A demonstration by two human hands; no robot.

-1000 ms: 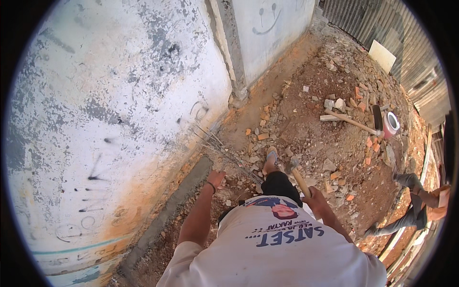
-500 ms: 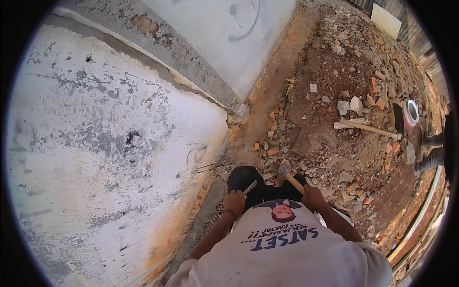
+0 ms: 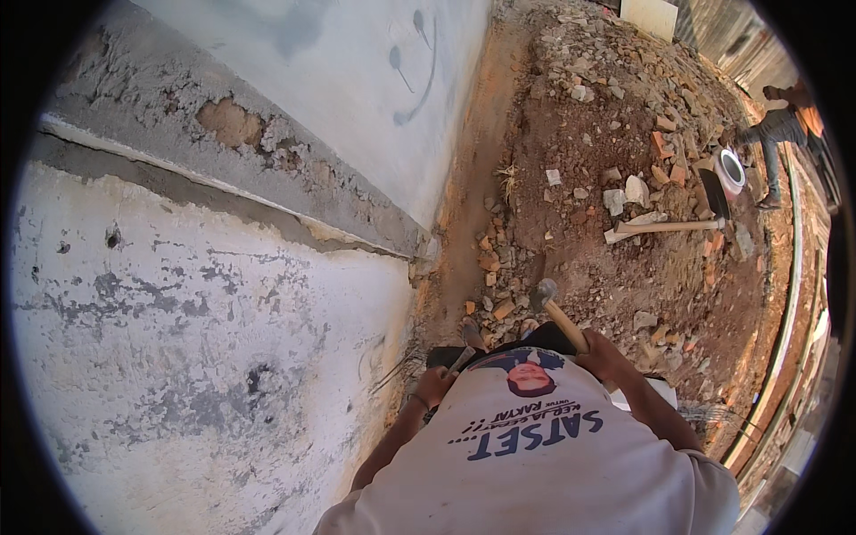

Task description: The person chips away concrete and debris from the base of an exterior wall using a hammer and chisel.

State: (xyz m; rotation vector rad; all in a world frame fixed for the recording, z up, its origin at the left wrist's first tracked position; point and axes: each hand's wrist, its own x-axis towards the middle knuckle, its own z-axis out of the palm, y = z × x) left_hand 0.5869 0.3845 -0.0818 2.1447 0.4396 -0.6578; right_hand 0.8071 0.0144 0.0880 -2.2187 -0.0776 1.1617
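Note:
In my right hand is the wooden handle of a hammer. Its grey metal head points away from me, above the rubble and just beyond my knees. My left hand, at my left thigh close to the wall, is closed round a flat metal chisel. The chisel slants up and to the right, and its lower part is hidden in the fist. The two tools are apart. Part of my feet shows between my dark-clad legs, past the hem of my pale printed shirt.
A peeling white wall with a rough cement ledge fills the left. Thin wires jut out near its base. Broken bricks and soil cover the ground. At right lie a hoe and a round container; another person stands beyond.
The hammer has swung forward, away from my lap. My left hand has drawn slightly back with the chisel. The view has shifted, and more of the other person shows.

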